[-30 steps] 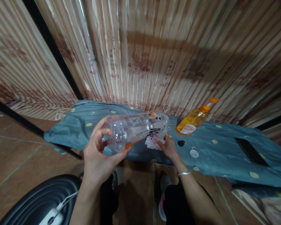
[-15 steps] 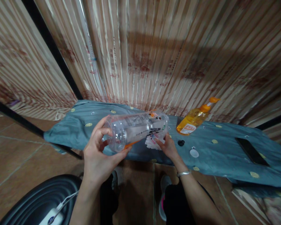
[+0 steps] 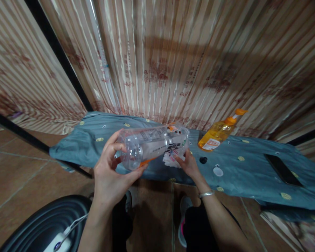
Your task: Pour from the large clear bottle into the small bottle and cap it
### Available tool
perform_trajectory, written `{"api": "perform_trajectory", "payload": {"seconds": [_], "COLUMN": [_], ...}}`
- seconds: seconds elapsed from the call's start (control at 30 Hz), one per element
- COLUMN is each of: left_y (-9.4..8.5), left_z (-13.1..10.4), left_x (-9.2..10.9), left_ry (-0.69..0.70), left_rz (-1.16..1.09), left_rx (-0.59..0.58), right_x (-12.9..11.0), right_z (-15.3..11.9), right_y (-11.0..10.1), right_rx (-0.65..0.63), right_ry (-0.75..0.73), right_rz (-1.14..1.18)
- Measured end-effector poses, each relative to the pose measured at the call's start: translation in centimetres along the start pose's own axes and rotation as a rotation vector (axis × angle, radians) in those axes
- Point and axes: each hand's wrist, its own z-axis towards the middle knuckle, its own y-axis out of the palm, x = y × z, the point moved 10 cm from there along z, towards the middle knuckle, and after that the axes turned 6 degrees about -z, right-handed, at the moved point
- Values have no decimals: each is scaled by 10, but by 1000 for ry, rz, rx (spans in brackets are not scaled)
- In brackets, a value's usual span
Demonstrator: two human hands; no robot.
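The left hand [image 3: 109, 171] gripped 1 end of the clear bottle [image 3: 152, 145], held sideways between the 2 hands; the right hand [image 3: 191, 165] grasped a crumpled pale wad [image 3: 170, 160] by its other end; this looked like wiping; the next move seemingly called for a steady left hold.

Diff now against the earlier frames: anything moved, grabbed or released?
Nothing visibly moved, grabbed or released. Left hand still holds the clear bottle by one end; right hand still holds the white wad at the other. Pump bottle and black phone stay put.
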Motion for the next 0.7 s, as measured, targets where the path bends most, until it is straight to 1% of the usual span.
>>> {"api": "perform_trajectory", "payload": {"seconds": [0.47,0.7], "left_y": [0,2], "left_z": [0,1], "left_x": [1,2], "left_ry": [13,-3], "left_rz": [-9,-16], "left_rx": [1,-4], "right_x": [-2,-2], "right_z": [0,1], "right_y": [-1,0], "right_rx": [-3,2], "right_ry": [-8,-8], "right_rz": [-8,2]}}
